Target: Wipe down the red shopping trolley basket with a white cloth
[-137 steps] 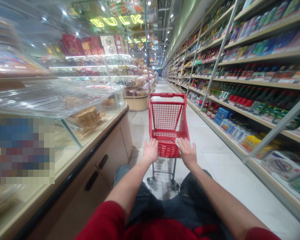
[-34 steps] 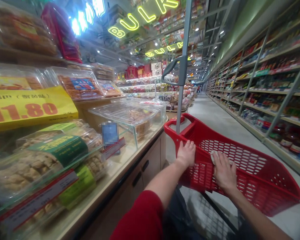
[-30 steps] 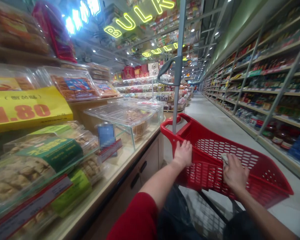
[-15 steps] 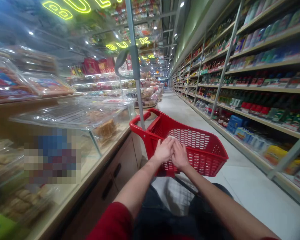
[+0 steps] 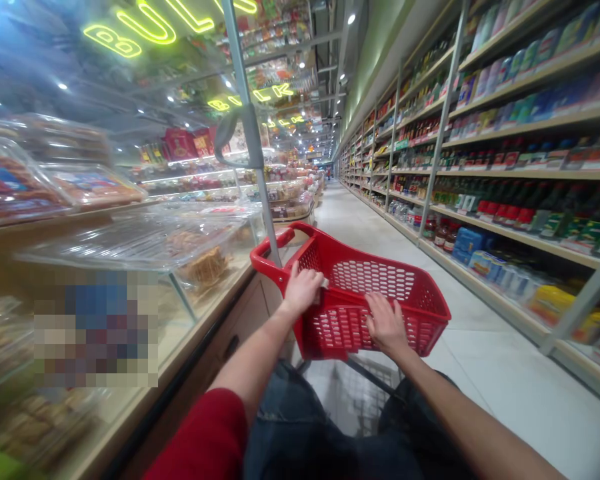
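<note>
A red plastic shopping basket [image 5: 420,327] sits on a wheeled cart frame just in front of me, turned at an angle in the aisle. My left hand [image 5: 303,291] is closed on the basket's near left rim, with a small white cloth [image 5: 325,283] pinched under its fingers. My right hand [image 5: 385,323] lies on the basket's near outer wall with its fingers spread flat and nothing in it. The cart's grey pole [image 5: 254,160] rises from the basket's left corner. My knees in dark jeans show below.
A bulk-food counter [image 5: 200,313] with clear lidded bins [image 5: 145,233] runs along my left, close to the basket. Long shelves of bottles and packets [image 5: 505,167] line the right. A pale tiled aisle floor [image 5: 360,220] stretches ahead between them.
A second ago my right hand rubbed the white cloth along the basket's wall. Both hands then met at the rim; now the cloth is under my left hand and the right has moved aside.
</note>
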A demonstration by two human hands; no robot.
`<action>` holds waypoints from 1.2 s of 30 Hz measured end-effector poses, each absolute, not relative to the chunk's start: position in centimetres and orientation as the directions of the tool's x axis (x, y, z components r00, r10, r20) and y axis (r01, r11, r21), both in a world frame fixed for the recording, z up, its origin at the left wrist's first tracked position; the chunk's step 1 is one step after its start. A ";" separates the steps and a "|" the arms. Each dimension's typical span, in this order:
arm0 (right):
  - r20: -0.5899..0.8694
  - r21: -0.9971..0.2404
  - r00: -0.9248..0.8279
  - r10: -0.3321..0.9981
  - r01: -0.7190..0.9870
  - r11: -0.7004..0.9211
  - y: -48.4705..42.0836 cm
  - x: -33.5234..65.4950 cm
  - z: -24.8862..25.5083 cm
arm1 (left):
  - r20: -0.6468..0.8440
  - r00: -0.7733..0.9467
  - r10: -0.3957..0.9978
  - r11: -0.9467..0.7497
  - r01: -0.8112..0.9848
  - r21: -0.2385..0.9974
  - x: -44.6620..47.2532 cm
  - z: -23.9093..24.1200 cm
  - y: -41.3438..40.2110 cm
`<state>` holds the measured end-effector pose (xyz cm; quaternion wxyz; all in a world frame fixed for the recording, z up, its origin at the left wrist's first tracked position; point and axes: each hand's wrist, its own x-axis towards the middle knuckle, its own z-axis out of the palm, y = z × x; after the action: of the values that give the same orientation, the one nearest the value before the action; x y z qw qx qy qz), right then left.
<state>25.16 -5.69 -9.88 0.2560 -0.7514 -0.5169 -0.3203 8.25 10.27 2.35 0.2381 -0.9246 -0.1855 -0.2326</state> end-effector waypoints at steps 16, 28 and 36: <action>0.791 0.019 0.192 0.581 0.941 -0.337 -6.5 25.1 -9.7 | 0.503 0.851 0.152 -0.851 0.371 -0.371 5.6 1.6 13.3; 0.782 0.012 0.237 0.577 0.919 -0.393 -6.4 24.4 -9.6 | 0.585 0.795 0.163 -0.874 0.391 -0.288 8.1 -0.6 11.0; 0.766 -0.051 0.276 0.581 0.927 -0.372 -6.3 23.5 -9.0 | 0.625 0.694 0.359 -0.787 0.585 -0.197 5.2 1.7 12.6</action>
<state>23.54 -6.34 -9.03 0.2562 -0.7564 -0.4981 -0.3377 5.16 12.61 1.72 0.1945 -0.8994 -0.2622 -0.2907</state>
